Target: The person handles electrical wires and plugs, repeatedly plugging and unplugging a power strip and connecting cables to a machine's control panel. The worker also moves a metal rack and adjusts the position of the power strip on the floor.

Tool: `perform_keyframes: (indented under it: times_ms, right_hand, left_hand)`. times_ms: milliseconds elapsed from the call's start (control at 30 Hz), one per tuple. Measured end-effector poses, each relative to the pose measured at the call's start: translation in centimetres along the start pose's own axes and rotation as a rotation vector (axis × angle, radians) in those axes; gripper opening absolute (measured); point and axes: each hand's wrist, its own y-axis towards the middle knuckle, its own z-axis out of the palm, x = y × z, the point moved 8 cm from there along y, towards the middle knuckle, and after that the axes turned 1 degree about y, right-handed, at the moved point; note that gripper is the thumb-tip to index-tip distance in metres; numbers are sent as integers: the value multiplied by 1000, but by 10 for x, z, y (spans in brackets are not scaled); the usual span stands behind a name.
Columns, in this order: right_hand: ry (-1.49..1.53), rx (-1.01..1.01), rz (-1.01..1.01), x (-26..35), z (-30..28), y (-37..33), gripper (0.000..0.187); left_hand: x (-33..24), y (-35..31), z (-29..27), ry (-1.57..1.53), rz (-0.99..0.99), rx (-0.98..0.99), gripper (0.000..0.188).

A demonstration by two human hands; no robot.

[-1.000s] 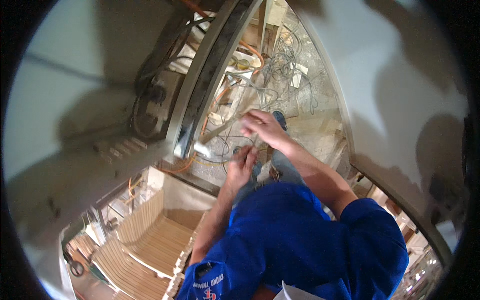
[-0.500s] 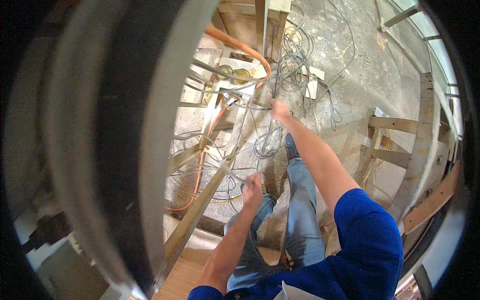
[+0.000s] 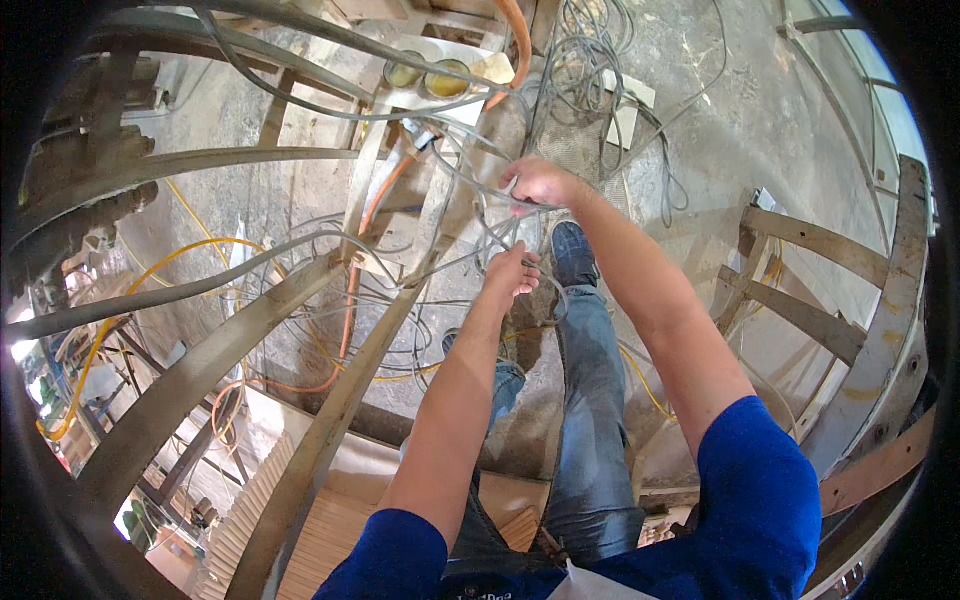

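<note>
Nearest, blue sleeves and jeans showed the person stood on a dusty concrete floor [image 3: 760,130], one dark shoe [image 3: 573,252] planted forward at twelve o'clock for balance. The left hand [image 3: 512,272] reached out, its fingers curled narrowly around a bundle of grey cables [image 3: 470,235], seemingly to steady the slack. Just beyond, at one o'clock, the right hand [image 3: 538,183] had its fingers pinched tight on the same cables, likely drawing them taut. An orange conduit [image 3: 360,250] and curved metal bars [image 3: 200,370] crossed at ten o'clock; farther off lay a loose cable tangle [image 3: 590,60].
</note>
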Motion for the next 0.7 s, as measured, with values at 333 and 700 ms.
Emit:
perform_keyframes:
  times_ms: [333,700]
  right_hand:
    - [-37,-123,402,-27,1,-5,24]
    - [229,-313,380,-18,5,-31,45]
  left_hand:
    - [-47,59,13,477,183,11,36]
    - [-51,0,-62,-133,274,-280,43]
